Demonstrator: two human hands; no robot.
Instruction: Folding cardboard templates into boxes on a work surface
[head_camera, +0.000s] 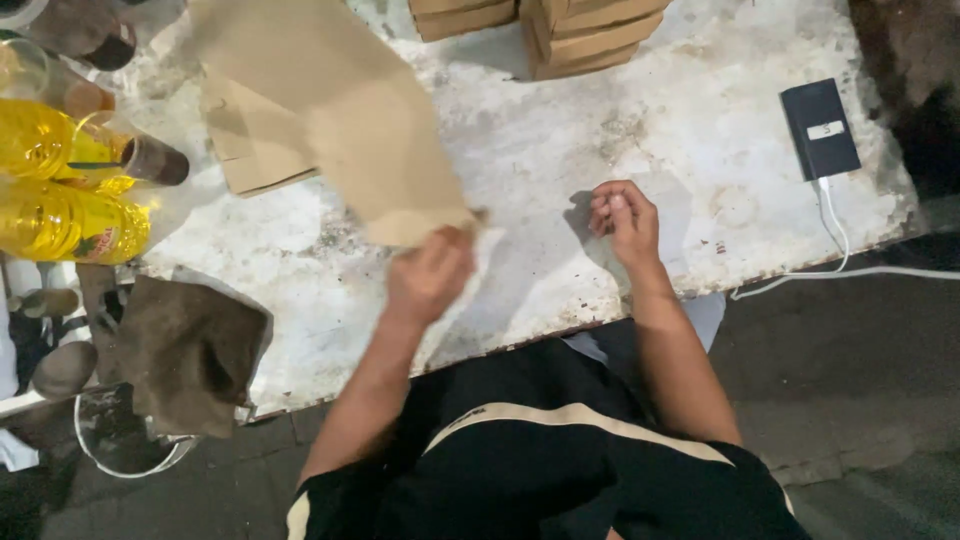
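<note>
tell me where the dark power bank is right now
In the head view the dark power bank lies flat near the table's far right edge, beyond the right hand, with a white cable running off the edge.

A worn white table with a chipped near edge fills the scene. Dark grey pavement lies below it, near and right. Oil bottles crowd the left, boxes the far edge, a brown cloth the near-left corner.
</note>
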